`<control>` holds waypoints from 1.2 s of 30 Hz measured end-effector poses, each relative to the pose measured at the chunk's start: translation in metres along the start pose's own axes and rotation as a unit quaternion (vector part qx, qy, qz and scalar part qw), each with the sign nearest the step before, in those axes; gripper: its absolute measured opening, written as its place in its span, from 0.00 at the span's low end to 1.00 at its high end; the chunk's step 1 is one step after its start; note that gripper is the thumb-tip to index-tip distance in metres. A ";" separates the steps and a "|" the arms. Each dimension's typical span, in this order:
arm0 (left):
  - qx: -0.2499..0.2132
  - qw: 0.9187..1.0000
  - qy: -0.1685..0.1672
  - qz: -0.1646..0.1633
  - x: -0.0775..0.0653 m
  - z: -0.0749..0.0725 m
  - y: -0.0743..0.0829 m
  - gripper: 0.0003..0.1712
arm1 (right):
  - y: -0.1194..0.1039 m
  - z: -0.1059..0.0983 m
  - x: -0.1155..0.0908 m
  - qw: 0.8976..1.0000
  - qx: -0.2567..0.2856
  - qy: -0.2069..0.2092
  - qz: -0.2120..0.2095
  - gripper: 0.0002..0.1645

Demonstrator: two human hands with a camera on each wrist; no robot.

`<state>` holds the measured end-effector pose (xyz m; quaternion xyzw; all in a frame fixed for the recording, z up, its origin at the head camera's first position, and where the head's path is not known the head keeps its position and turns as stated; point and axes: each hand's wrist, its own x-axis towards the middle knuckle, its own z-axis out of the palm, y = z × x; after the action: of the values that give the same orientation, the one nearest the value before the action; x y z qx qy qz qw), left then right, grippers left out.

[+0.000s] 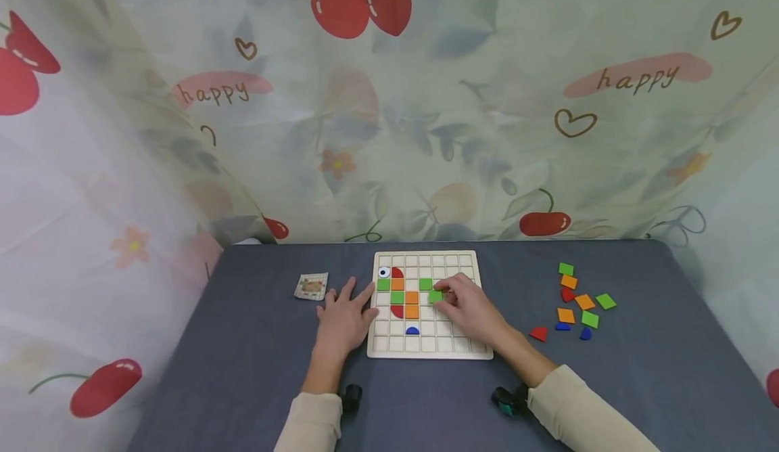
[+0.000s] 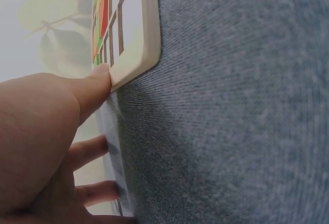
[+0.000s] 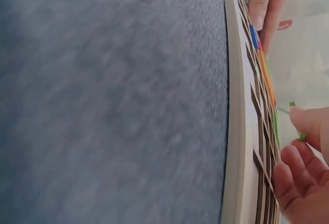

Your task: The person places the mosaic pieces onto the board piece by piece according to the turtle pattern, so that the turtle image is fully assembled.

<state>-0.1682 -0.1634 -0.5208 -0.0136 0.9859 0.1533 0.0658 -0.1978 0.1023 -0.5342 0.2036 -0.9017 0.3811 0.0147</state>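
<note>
A pale wooden grid board (image 1: 429,350) lies on the cloth-covered table, with green, orange, red and blue pieces in some of its cells and an eye piece (image 1: 384,273) at its upper left. My right hand (image 1: 470,308) pinches a green square tile (image 1: 435,296) between thumb and fingertips over the board, just below a green tile (image 1: 425,284) lying in a cell. The right wrist view shows the pinched tile (image 3: 297,121) edge-on. My left hand (image 1: 344,320) is spread at the board's left edge, its thumb touching the rim (image 2: 136,64) and the other fingers on the cloth.
Right of the board lie several loose pieces, among them an orange square (image 1: 565,315), a green square (image 1: 606,301) and a red piece (image 1: 538,333). A small picture card (image 1: 312,286) lies left of the board. Behind the table hangs a printed curtain (image 1: 426,134).
</note>
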 end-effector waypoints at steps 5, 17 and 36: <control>-0.002 1.000 0.001 0.001 0.000 -0.001 -0.001 0.33 | -0.004 0.001 0.009 0.999 0.019 -0.042 0.013 0.16; 0.002 1.000 -0.004 -0.007 0.000 -0.001 0.000 0.33 | -0.006 0.002 0.014 0.995 0.033 -0.058 0.067 0.15; 0.002 1.000 -0.012 -0.009 0.000 -0.001 0.000 0.33 | -0.010 0.007 0.013 0.997 0.008 -0.023 0.074 0.11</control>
<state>-0.1682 -0.1637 -0.5195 -0.0205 0.9851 0.1513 0.0788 -0.2052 0.0861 -0.5302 0.1453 -0.9113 0.3836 -0.0354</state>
